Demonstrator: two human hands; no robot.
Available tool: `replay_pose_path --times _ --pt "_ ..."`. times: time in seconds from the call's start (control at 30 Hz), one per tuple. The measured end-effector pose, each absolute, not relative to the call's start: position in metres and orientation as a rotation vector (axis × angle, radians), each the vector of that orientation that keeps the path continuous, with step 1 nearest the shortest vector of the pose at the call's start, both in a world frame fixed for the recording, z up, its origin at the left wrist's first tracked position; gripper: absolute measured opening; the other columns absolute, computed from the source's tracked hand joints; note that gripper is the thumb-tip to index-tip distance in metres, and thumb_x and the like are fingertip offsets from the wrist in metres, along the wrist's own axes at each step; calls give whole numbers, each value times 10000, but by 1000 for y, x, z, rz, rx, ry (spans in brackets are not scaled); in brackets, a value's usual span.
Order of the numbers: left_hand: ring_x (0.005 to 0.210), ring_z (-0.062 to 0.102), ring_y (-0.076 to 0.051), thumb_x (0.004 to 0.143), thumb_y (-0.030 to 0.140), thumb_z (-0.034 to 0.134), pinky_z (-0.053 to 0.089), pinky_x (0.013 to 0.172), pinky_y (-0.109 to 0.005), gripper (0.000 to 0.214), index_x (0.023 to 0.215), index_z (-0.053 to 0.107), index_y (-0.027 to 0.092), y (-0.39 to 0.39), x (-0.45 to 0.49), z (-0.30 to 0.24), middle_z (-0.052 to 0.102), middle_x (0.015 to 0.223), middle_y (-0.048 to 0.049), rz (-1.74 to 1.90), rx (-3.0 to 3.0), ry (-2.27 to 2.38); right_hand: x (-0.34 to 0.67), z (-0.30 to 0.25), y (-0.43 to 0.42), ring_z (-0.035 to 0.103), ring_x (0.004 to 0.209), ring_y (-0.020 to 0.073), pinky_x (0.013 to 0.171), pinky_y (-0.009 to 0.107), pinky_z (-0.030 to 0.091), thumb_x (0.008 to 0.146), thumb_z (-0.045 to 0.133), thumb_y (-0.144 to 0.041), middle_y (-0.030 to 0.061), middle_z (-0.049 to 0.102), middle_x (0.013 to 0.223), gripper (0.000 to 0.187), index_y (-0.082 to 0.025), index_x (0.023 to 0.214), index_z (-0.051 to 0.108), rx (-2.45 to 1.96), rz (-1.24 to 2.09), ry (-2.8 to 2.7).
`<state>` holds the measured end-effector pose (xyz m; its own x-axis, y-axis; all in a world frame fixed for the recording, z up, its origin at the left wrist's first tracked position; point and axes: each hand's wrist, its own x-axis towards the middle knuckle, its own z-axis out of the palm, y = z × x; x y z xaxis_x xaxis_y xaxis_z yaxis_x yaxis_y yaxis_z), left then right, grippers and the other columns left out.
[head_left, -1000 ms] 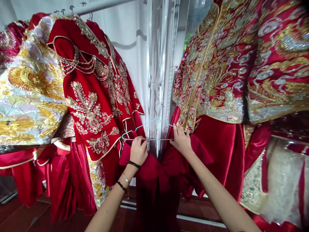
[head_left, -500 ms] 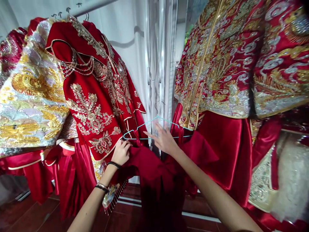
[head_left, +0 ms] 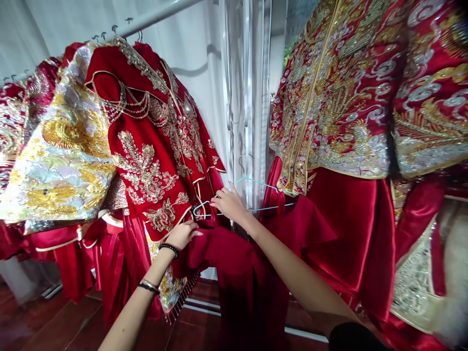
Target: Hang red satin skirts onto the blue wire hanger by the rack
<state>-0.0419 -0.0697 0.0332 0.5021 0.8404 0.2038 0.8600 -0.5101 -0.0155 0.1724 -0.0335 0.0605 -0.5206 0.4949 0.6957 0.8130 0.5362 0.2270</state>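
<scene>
A thin light-blue wire hanger [head_left: 256, 184] carries a plain dark red garment [head_left: 237, 263] that droops below it. My right hand [head_left: 228, 204] rests on the left part of the hanger, its fingers curled over the wire and the cloth there. My left hand [head_left: 183, 234], with bracelets on the wrist, pinches the garment's left edge just below the hanger's left end. Both hands sit between two rows of embroidered red robes.
A red jacket with gold embroidery [head_left: 153, 146] and a gold and silver robe [head_left: 62, 146] hang on a metal rail [head_left: 161, 14] at left. A heavily embroidered red jacket [head_left: 336, 97] hangs at right. White curtain strips [head_left: 244, 87] and a dark wooden floor [head_left: 44, 326] lie behind.
My right hand left the hanger's right side and crossed to its left part. My left hand dropped from the hanger bar to the cloth's left edge. The garment shifted and spread out.
</scene>
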Motion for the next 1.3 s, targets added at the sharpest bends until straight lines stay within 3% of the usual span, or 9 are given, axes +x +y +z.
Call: replay_pose_path --times 0.17,0.4,0.57,0.67,0.93,1.07,1.2,1.3 --pt "801 591 -170 814 371 495 434 707 -244 233 840 602 165 -60 -37 62 612 915 -71 -62 -2620 -1506 175 63 -42 482 922 199 1034 492 144 836 439 -427 42 593 867 302 -244 917 665 -1051 -654 -2218" --pt "662 552 -116 708 336 634 381 617 -186 160 740 645 181 -42 -30 121 632 724 -9 207 -2786 -1378 183 72 -57 474 942 195 1025 476 152 835 424 -452 35 588 905 323 -258 951 655 -1044 -553 -2330" --pt "504 470 -66 665 302 659 336 527 -167 125 692 665 180 -27 20 164 589 587 32 290 -2851 -1199 183 82 -62 481 949 184 1005 447 179 864 391 -244 44 609 936 276 -237 919 662 -1046 -515 -2406" --pt "469 434 -65 619 260 692 325 513 -185 116 681 678 163 -21 57 172 594 566 27 386 -2826 -1103 188 85 -57 503 945 179 1005 415 192 775 410 -66 58 643 879 296 -184 824 677 -1079 -449 -2452" --pt "550 507 -60 631 315 689 358 545 -156 187 751 687 172 -17 57 164 625 704 24 216 -3083 -1016 205 79 -46 549 917 155 1009 382 253 665 416 21 23 682 815 359 -202 722 690 -839 -276 -2407" --pt "521 515 -54 628 317 689 365 538 -160 186 730 687 162 -15 46 171 629 708 21 224 -3147 -1077 216 94 -38 576 868 124 870 288 386 726 407 -13 1 688 887 363 -226 801 692 -845 -178 -2136" --pt "466 472 -50 592 363 708 343 508 -167 209 687 692 177 -12 52 176 614 608 38 220 -3137 -1067 230 106 -30 553 891 173 854 329 342 793 499 -180 28 688 906 204 -216 869 685 -972 -370 -2236" --pt "497 477 -65 551 392 728 348 522 -171 234 668 695 192 -11 63 180 600 573 43 179 -3165 -1040 230 109 -27 546 856 165 825 316 311 837 437 -181 31 689 861 251 -205 811 686 -1077 -473 -2273"
